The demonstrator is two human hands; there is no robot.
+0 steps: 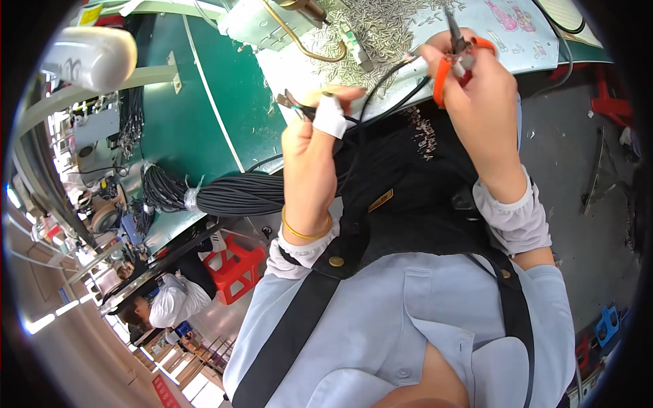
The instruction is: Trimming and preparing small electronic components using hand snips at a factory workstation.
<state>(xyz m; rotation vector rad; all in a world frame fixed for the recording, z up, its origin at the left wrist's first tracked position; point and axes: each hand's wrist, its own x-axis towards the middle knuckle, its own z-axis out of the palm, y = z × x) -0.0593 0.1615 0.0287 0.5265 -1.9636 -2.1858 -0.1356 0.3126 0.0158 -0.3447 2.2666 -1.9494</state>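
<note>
My left hand (309, 153), its thumb wrapped in white tape, is closed on a black cable (362, 112) in front of my apron. Short stripped wires (289, 100) stick out of the cable beyond my fingers. My right hand (486, 102) grips an orange-handled hand tool with pointed metal jaws (454, 28), over the near edge of the metal work surface. Whether it is scissors or pliers I cannot tell. By my right thumb and fingertips is a cable end with a light tip (408, 58); whether they pinch it is unclear.
Small metal pins (381, 30) lie heaped on the metal surface (292, 71), beside a machine with a bent brass-coloured tube (299, 37). A tied bundle of black cables (235, 195) rests on the green table (235, 88). Red stool (235, 268) and another person (178, 299) are at left.
</note>
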